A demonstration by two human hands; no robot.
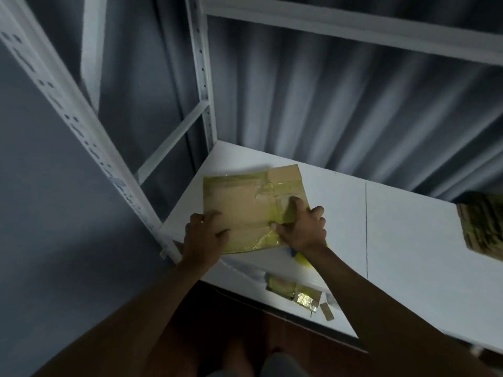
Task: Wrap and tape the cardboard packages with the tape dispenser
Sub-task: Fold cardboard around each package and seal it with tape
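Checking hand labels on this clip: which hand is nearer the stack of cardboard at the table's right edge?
Right. The right hand holds the flat package's near right corner, on the side toward the stack. The left hand rests on the package's near left edge, farther away.

A white worktop stretches across the scene, a thin dark seam line running front to back over it. White perforated metal shelving uprights rise at the left corner with a diagonal brace between them, and a white shelf beam crosses overhead. Behind it all hangs a grey pleated curtain, a plain grey wall stands off to the left, and dark reddish-brown floor shows below the worktop's front edge.
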